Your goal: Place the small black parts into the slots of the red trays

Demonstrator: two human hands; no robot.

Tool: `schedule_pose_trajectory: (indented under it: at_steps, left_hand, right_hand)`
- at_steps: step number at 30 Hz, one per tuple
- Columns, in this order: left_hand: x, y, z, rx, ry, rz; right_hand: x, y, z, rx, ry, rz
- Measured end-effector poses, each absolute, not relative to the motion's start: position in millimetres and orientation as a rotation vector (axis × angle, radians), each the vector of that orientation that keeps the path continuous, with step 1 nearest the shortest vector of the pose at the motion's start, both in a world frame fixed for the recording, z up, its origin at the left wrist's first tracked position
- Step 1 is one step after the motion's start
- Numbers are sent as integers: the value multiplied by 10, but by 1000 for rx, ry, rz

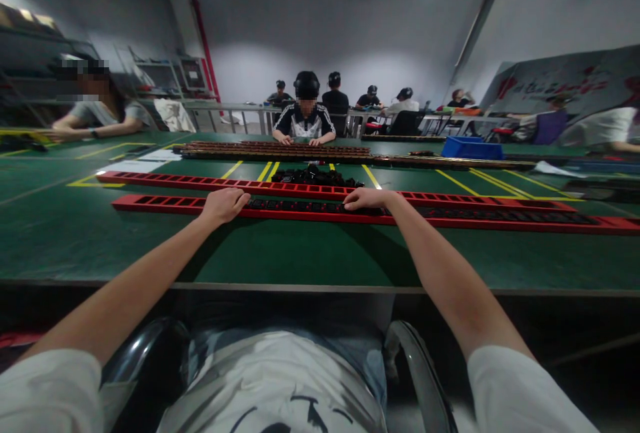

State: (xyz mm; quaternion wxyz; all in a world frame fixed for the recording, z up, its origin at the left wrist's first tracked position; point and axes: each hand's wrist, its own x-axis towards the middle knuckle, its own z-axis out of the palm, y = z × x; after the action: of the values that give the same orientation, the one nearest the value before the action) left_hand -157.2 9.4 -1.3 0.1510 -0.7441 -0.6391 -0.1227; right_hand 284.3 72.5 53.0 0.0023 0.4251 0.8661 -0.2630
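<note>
Two long red slotted strips lie across the green table. My left hand (226, 205) rests on the near red strip (310, 215), left of centre, with its fingers curled over the edge; what they hold is hidden. My right hand (366, 199) lies on the same strip right of centre, its fingers bent together at the slots. Black parts (293, 206) fill the slots between my hands and further right, while slots at the left end stand unfilled. Just behind runs the far red strip (280, 186), and a pile of black parts (314, 176) lies beyond it.
Brown and black long strips (280, 150) lie across the table's far side. A blue bin (473, 148) stands at the back right. White sheets (143, 162) lie at the left. A person sits opposite, another at the left, and several others behind. The green table's (300, 253) front edge is near me.
</note>
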Motion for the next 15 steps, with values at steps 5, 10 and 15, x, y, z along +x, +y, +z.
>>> schedule_pose_trajectory:
  at_steps: [5,10,15]
  left_hand:
    - [-1604,90,15,-2077,-1934,-370]
    - [-1654,94,35,-1981,-2053,-417]
    - [-1737,140,22,-1941,-2160,-484]
  right_hand:
    - [2794,718,477,1370,2733,-781]
    - [2636,653,397,1448,2776,-680]
    - [2466,610,333,1442,2840,-594]
